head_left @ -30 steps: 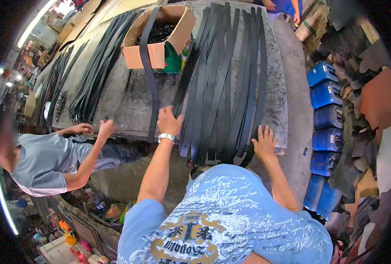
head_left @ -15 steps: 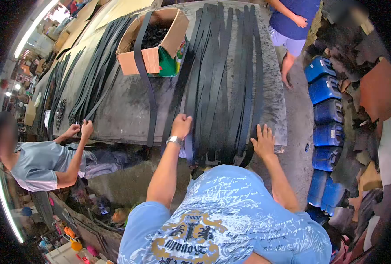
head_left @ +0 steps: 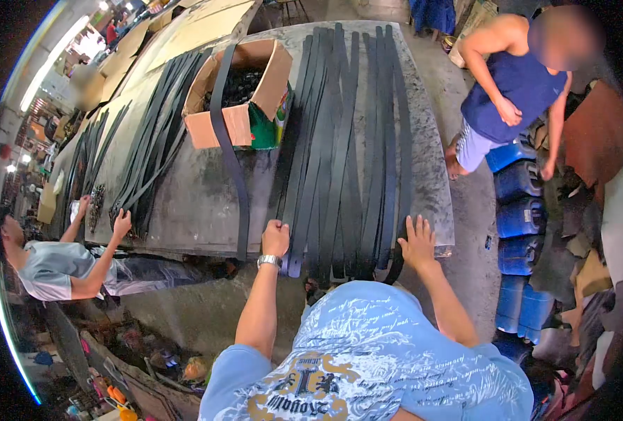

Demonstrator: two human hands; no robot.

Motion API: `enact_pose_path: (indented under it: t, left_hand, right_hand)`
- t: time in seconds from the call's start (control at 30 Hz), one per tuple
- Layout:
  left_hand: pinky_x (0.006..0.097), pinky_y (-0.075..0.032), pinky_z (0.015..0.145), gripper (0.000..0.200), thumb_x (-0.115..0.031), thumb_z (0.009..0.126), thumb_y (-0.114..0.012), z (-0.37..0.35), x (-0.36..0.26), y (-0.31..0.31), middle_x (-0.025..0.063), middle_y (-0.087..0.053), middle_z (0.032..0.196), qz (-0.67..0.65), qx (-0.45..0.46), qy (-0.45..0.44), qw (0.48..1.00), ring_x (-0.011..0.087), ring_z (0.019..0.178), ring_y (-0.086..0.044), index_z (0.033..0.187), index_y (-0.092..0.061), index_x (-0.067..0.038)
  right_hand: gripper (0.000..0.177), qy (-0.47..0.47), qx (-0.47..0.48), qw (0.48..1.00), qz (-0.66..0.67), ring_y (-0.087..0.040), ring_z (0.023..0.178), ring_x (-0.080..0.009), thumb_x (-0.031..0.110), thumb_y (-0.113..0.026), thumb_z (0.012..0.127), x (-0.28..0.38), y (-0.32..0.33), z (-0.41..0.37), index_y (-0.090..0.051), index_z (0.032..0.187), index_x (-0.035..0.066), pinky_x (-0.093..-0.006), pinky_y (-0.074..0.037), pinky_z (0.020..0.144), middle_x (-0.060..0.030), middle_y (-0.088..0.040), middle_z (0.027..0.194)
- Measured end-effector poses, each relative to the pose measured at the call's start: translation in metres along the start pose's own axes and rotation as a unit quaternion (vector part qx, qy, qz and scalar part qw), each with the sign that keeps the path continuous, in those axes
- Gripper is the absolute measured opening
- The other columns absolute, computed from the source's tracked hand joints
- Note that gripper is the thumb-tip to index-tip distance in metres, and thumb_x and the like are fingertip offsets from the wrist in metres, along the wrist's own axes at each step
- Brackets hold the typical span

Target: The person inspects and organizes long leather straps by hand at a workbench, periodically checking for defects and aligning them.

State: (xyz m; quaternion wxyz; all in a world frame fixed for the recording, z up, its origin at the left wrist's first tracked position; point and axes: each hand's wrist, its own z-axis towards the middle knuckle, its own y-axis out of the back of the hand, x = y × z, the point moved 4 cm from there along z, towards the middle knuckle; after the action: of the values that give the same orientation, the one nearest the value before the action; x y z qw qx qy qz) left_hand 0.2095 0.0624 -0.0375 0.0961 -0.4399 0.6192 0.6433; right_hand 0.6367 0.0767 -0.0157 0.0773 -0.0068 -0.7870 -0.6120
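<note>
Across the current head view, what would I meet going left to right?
Co-worker's grey shirt, single strip hanging over the box, wearer's left hand, black strips lying between the hands, right hand, blue containers, reddish-brown sheet.

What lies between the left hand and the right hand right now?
A row of long black straps, some overlapping, lies between the left hand and the right hand; the head view shows it.
</note>
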Motion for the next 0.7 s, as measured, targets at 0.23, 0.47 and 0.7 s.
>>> enact_pose_path:
  t: [0.23, 0.47, 0.7]
  left_hand:
    - [0.0479, -0.048, 0.09, 0.043, -0.031, 0.081, -0.073, 0.015, -0.018, 0.017, 0.0169, -0.062, 0.105, 0.162, -0.073, -0.003, 0.984, 0.0378, 0.114, -0.054, 0.114, -0.058, -0.008]
    - [0.0502, -0.047, 0.095, 0.058, -0.031, 0.078, -0.076, 0.031, -0.005, 0.012, 0.0213, -0.058, 0.122, 0.089, 0.027, 0.069, 0.993, 0.0394, 0.117, -0.055, 0.123, -0.05, -0.005]
    - [0.0507, -0.046, 0.098, 0.059, -0.031, 0.076, -0.076, 0.026, -0.026, 0.027, 0.0227, -0.054, 0.126, 0.091, 0.035, 0.096, 0.991, 0.0398, 0.12, -0.053, 0.12, -0.049, -0.002]
  right_hand:
    - [0.074, -0.014, 0.009, 1.0, 0.001, -0.017, 0.146, -0.0403, 0.04, -0.055, 0.093, -0.002, 0.0, 0.0, -0.022, 0.154, 0.015, -0.0608, -0.02, 0.113, -0.0201, -0.017, 0.159]
    - [0.077, -0.059, 0.052, 0.997, -0.003, -0.012, 0.148, -0.037, 0.034, -0.056, 0.093, 0.004, -0.002, 0.01, -0.016, 0.156, 0.017, -0.0585, -0.016, 0.115, -0.0163, -0.011, 0.162]
    - [0.079, -0.08, 0.062, 0.995, -0.002, -0.015, 0.146, -0.0417, 0.024, -0.062, 0.09, 0.015, 0.004, 0.01, -0.018, 0.154, 0.006, -0.0537, -0.016, 0.117, -0.0227, -0.015, 0.159]
